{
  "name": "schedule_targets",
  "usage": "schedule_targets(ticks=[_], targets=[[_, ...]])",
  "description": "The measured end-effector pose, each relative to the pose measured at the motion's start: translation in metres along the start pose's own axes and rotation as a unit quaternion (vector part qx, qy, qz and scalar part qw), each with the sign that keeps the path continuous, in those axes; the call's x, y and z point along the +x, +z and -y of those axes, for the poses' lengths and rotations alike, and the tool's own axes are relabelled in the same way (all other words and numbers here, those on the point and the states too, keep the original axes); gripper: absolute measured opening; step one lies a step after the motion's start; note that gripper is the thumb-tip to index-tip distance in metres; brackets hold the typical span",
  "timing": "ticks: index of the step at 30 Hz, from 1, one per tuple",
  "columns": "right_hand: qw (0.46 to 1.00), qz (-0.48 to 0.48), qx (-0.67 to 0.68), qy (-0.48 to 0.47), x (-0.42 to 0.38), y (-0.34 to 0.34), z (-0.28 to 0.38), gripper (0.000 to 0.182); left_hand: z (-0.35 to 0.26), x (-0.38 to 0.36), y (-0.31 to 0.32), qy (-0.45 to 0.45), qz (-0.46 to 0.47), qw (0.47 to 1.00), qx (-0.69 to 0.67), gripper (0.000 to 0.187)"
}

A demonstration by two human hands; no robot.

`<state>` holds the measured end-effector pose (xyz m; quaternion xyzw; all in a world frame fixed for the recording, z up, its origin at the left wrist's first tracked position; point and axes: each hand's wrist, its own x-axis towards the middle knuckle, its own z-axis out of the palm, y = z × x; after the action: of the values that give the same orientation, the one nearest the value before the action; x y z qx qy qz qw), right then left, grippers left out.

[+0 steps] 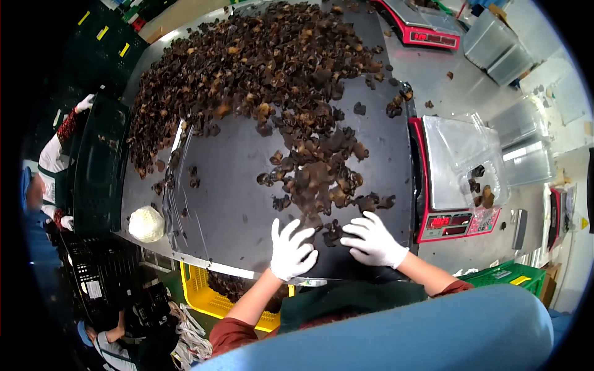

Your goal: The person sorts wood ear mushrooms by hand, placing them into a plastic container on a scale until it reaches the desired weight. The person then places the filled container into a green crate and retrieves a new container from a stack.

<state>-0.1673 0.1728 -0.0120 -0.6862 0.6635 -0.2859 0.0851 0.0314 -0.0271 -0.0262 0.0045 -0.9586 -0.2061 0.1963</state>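
Blue material (396, 328) curves across the foreground below a gloved left hand (292, 250) and gloved right hand (374, 241), fingers spread and gripping nothing visible, flanking dark, curled pieces (333, 233) on a black work surface (229, 185); a red-edged scale (461, 164) sits at right, while farther back the pieces trail into a broad heap (247, 62).

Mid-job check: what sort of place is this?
Probably a food sorting and packing room, judging by the large heap of dark brown, ruffled fungus-like pieces, a red digital scale with a silver metal pan, and clear rectangular plastic tubs.
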Motion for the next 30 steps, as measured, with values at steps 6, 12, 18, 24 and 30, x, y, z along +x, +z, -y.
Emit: schedule_targets(ticks=[6,12,18,24,30], targets=[[0.951,-0.157,-0.158,0.216,0.022,-0.001,-0.028,0.045,-0.015,0.032,0.013,-0.225,-0.008,0.967,0.119,0.054],[0.993,0.04,-0.077,0.084,0.023,0.02,-0.001,0.063,-0.02,0.01,0.025,-0.104,0.075,0.991,0.04,0.046],[0.998,0.061,0.009,0.016,-0.039,0.001,0.017,0.051,-0.033,-0.053,0.0,-0.13,0.017,0.989,0.071,0.032],[0.984,-0.11,0.057,0.126,-0.074,-0.005,0.01,0.032,-0.044,-0.074,0.011,-0.204,-0.037,0.978,-0.017,0.028],[0.965,-0.147,0.005,0.216,-0.075,-0.008,0.014,0.046,-0.062,-0.059,0.031,-0.224,-0.09,0.962,-0.13,0.039]])
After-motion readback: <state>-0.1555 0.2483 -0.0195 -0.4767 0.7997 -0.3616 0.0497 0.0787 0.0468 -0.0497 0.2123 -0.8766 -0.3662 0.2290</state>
